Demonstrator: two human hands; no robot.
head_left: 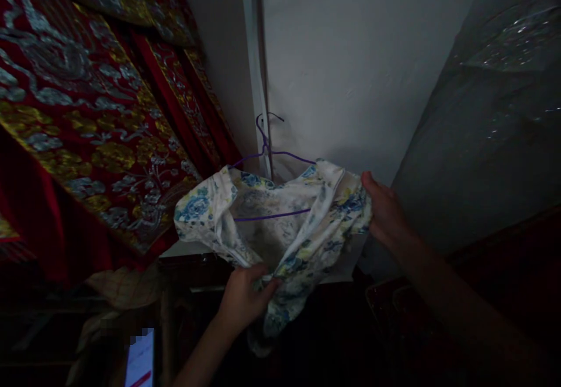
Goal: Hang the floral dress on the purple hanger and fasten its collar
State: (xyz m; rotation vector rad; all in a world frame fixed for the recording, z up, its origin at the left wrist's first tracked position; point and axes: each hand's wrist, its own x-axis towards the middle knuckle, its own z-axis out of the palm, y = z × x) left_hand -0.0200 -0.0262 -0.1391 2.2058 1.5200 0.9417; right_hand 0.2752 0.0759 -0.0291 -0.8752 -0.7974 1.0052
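A white garment [302, 264] with blue and yellow flowers is draped over a thin purple clothes hanger [289, 154]. The hanger's dark hook points up in front of the wall, and its lower bar shows through the open neckline. My left hand [248, 293] pinches the front of the garment at the bottom of the neckline. At the garment's right shoulder, my right hand [385, 208] is closed on the sleeve edge, thumb up. The lower part of the garment fades into the dark.
Red cloth [100, 106] with gold and silver embroidery hangs on the left. Ahead is a pale wall [359, 54] with a vertical strip [256, 54]. Shiny plastic sheeting [495, 112] covers something at the right. A lit phone screen [140, 360] shows at lower left, near a person's checked clothing [125, 287].
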